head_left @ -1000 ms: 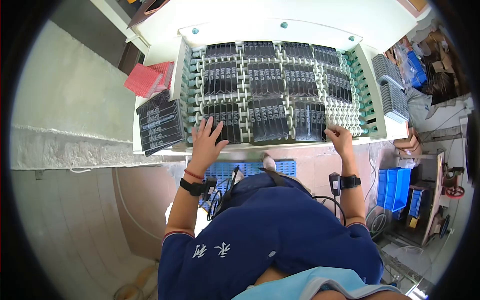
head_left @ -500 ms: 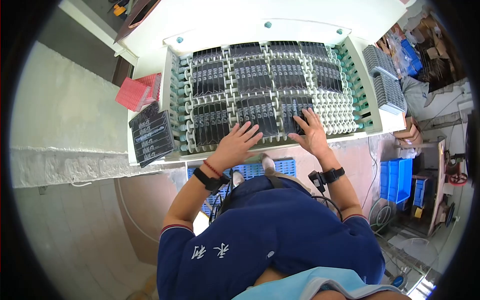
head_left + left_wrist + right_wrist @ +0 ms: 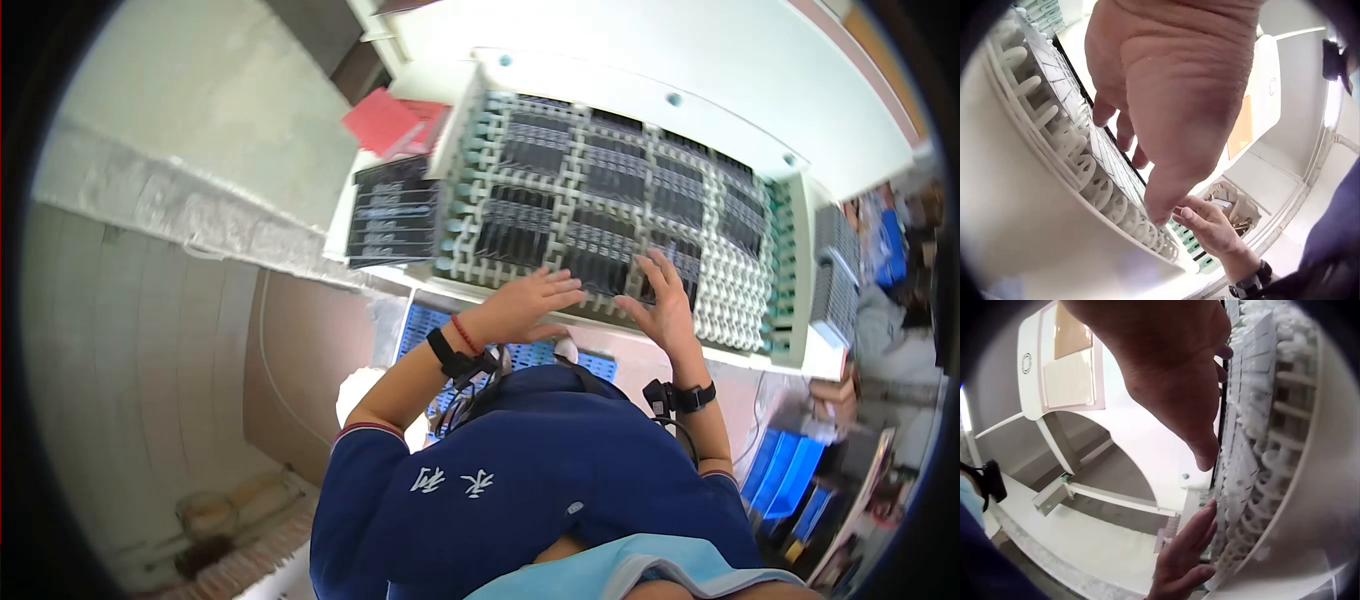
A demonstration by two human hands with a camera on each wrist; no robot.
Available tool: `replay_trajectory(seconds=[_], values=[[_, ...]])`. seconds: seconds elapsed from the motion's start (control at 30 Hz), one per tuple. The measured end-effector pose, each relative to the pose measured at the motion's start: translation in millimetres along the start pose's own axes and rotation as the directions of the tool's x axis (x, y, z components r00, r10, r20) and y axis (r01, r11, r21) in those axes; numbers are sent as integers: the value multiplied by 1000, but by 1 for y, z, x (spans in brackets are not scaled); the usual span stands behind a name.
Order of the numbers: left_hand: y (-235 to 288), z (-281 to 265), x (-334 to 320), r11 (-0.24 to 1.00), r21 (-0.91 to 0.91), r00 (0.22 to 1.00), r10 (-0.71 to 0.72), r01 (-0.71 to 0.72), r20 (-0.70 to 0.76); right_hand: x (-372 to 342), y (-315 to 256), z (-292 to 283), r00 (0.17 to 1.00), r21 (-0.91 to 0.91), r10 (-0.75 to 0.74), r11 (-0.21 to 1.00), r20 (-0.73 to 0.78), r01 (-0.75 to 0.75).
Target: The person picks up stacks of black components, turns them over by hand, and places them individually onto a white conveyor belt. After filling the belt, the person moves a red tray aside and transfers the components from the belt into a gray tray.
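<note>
Flat black panels with pale printing lie side by side in rows on a bed of pale plastic rollers (image 3: 735, 305). My left hand (image 3: 522, 303) hovers at the front edge of the bed, fingers extended toward the middle front panel group (image 3: 598, 250). My right hand (image 3: 667, 305) is spread, its fingers overlapping the right front group (image 3: 680, 245) in the head view. Another group (image 3: 515, 225) lies to the left. Both wrist views show the hands with loosely straight fingers, close over the rollers and holding nothing.
A stack of black panels (image 3: 392, 225) and red pieces (image 3: 383, 122) lie on the ledge at left. Grey stacks (image 3: 835, 290) stand on the right ledge. The white machine body (image 3: 640, 45) rises behind the bed. Blue bins (image 3: 785, 475) stand at lower right.
Both hands have come inward from the outer front groups; the left is now before the middle one. The panel rows sit farther back, with bare rollers in front. The head view has turned.
</note>
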State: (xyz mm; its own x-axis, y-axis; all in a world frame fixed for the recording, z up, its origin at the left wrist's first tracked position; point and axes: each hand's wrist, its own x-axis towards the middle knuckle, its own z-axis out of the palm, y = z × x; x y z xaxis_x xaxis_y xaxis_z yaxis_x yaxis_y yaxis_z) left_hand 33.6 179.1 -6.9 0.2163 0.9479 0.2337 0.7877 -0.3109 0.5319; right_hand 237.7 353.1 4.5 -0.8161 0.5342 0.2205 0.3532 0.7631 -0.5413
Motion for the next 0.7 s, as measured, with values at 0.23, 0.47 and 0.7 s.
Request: replay_trajectory(seconds=[0.23,0.47,0.7], values=[[17,-11,-90,807,-435,841,-511,399,-177,88,-92,34,870,259,-462,873,171,413],[26,-5,-146,641,-629,642,-714,439,-279,165,-192,89,792,-143,-476,816,383,560],[25,-2,-156,549,-760,605,-751,349,-265,172,-205,98,766,-112,-299,895,569,432]])
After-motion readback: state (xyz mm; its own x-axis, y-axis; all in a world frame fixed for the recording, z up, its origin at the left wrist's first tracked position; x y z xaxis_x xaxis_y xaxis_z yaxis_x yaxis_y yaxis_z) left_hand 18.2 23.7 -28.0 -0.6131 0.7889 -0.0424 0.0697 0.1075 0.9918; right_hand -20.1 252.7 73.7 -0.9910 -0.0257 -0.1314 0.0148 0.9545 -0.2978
